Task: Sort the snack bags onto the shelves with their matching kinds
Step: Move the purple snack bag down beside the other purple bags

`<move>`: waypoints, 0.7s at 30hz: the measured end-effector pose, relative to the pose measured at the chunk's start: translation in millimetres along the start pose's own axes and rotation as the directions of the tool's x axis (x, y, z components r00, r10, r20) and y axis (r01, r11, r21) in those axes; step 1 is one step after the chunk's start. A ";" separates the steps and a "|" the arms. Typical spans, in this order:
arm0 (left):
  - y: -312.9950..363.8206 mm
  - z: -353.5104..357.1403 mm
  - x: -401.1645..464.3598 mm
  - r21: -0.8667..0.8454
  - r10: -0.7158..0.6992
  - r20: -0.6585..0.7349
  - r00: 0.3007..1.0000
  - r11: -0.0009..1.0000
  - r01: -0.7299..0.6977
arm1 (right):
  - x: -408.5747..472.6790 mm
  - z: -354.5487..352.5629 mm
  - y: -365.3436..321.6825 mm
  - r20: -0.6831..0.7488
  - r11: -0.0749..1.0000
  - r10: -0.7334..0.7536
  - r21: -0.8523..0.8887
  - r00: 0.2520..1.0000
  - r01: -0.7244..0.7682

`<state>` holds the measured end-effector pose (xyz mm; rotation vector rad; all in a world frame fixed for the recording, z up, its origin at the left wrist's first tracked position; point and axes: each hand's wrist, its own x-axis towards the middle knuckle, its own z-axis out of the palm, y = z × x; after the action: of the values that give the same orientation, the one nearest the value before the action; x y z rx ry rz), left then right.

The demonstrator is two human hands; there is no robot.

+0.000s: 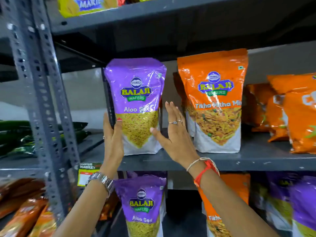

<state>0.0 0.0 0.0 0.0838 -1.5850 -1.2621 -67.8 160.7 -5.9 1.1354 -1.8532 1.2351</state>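
A purple Aloo Sev bag [136,93] stands upright on the middle shelf [222,161]. My left hand [112,142] grips its left edge, thumb on the front. On the bag's right side rests my right hand [172,134], fingers spread flat, thumb touching the lower front. An orange Tikha Mitha Mix bag [213,103] stands just right of it. On the shelf below stand another purple Aloo Sev bag [142,206] and another orange bag [222,211], partly hidden by my right arm.
Orange chip bags [290,113] crowd the middle shelf's right end. A perforated grey upright [39,82] rises at the left, with green packs [20,135] beyond it. Yellow Marie packs [85,6] lie on the top shelf. More purple bags [294,202] sit lower right.
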 end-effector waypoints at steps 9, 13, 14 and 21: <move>-26.1 -9.3 31.3 -0.193 -0.394 0.238 0.888 0.877 0.441 | 13.3 63.5 2.7 0.134 0.925 0.246 0.262 0.960 -0.274; -25.4 -13.1 24.6 -0.121 -0.305 0.264 0.915 0.931 0.345 | 13.6 62.7 0.0 0.144 0.907 0.286 0.277 0.947 -0.316; -22.5 -14.1 21.9 -0.117 -0.294 0.257 0.921 0.936 0.331 | 12.7 60.1 -2.2 0.154 0.903 0.287 0.285 0.945 -0.321; 8.2 -41.7 -22.1 -0.182 -0.219 0.164 0.962 0.952 0.248 | -10.2 35.1 -24.3 0.224 0.895 0.199 0.355 0.954 -0.270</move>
<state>44.7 -10.7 -13.5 0.0557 -1.5933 -1.6397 -42.9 126.6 -17.9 1.2898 -1.9839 1.7429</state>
